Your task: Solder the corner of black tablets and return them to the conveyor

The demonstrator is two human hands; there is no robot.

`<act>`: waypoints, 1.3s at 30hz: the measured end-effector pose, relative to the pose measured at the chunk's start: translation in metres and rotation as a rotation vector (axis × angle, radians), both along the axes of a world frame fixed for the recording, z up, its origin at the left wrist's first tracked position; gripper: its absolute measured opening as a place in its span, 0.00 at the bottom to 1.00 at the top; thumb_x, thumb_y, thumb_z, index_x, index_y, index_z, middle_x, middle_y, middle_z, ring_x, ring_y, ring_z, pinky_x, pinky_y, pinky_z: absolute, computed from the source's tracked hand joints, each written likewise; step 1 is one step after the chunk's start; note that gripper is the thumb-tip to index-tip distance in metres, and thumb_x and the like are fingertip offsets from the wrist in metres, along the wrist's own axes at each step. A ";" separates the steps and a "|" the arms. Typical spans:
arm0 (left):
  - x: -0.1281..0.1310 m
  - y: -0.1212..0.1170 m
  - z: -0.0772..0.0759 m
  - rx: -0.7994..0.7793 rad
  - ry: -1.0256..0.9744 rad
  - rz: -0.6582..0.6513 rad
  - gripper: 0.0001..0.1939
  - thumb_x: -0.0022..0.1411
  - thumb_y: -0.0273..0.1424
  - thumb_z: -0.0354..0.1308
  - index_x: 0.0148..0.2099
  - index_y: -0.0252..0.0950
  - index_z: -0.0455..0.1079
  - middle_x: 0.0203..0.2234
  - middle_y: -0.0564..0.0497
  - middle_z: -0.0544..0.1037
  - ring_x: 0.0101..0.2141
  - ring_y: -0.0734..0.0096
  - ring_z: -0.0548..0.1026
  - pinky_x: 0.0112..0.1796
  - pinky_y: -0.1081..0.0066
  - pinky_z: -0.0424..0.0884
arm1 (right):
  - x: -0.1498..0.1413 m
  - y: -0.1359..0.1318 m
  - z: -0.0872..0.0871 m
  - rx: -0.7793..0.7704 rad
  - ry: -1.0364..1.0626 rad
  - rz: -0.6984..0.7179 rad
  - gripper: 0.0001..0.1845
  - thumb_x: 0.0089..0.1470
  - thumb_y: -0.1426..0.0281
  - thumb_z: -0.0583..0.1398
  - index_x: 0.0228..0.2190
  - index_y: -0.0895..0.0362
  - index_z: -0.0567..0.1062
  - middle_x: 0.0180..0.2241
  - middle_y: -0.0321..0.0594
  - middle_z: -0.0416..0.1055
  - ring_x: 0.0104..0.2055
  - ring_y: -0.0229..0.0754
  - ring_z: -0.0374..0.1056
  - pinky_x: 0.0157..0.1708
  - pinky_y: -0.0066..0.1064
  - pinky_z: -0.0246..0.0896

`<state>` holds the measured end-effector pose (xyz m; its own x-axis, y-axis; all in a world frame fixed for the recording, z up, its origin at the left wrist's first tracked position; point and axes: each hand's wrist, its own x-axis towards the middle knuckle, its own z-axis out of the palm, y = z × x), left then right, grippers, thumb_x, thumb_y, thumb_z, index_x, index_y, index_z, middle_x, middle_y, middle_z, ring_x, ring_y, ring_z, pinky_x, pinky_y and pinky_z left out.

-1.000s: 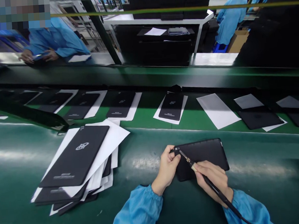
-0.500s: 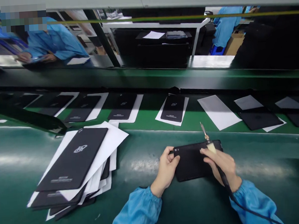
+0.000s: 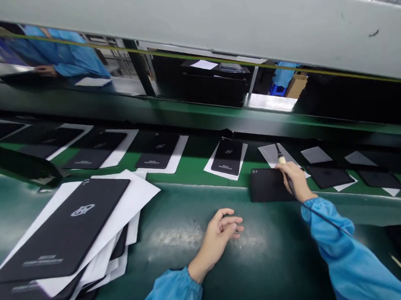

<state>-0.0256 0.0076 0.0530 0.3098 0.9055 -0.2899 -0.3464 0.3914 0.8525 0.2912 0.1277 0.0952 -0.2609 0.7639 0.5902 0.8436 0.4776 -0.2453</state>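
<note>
1 soldering iron clasped in right hand; beneath, astride near edge of green belt, 1 black tablet back cover, cannot tell if gripped, seemingly not yet fully placed; 1 empty left hand, loosely curled; 1 stack of covers, presumably pending.

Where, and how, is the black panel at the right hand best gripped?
Probably pinch the black panel by its left short edge, coming from the left: this flat end is uncovered, while the right hand hides the other.

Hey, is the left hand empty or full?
Empty. The left hand is loosely curled with nothing showing in it, and the black panel is apart from it, by the right hand.
</note>
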 end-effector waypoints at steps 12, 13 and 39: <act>0.000 0.001 0.002 0.000 0.016 0.016 0.20 0.55 0.37 0.68 0.46 0.37 0.65 0.40 0.44 0.80 0.34 0.64 0.80 0.34 0.66 0.76 | -0.136 0.043 -0.024 -0.155 0.041 -0.080 0.14 0.59 0.77 0.54 0.45 0.56 0.74 0.37 0.43 0.73 0.41 0.46 0.70 0.45 0.33 0.63; 0.000 0.001 0.003 -0.003 0.019 0.018 0.20 0.55 0.37 0.68 0.46 0.37 0.65 0.39 0.44 0.80 0.34 0.64 0.80 0.34 0.66 0.76 | -0.154 0.045 -0.026 -0.175 0.033 -0.100 0.12 0.60 0.76 0.54 0.43 0.56 0.73 0.40 0.44 0.73 0.46 0.48 0.69 0.50 0.37 0.61; -0.002 0.005 -0.001 -0.013 0.054 0.008 0.20 0.55 0.39 0.67 0.45 0.38 0.65 0.39 0.46 0.80 0.33 0.64 0.81 0.35 0.64 0.78 | -0.109 0.034 0.002 -0.075 0.288 -0.434 0.16 0.61 0.73 0.49 0.47 0.59 0.71 0.32 0.44 0.73 0.32 0.47 0.70 0.35 0.33 0.59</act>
